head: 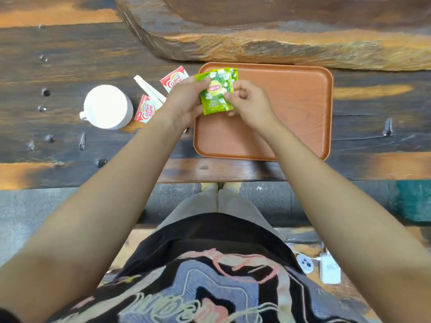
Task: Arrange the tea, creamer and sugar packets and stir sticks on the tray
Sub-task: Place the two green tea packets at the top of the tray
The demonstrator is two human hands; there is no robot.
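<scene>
A green Lipton tea packet point(216, 93) is held above the left part of the orange-brown tray point(291, 108). My left hand point(184, 101) pinches its left edge and my right hand point(249, 101) pinches its right edge. A second green packet point(234, 74) peeks out behind the first one. Two red-and-white Coffee-mate creamer packets point(175, 78) point(146, 109) lie on the table left of the tray. White paper-wrapped stir sticks point(149, 88) lie between them. No sugar packets can be made out.
A white mug point(106, 107) stands on the dark wooden table point(58, 66) left of the creamers. A thick raised wooden slab point(256, 31) runs along behind the tray. The table's front edge is just below the tray.
</scene>
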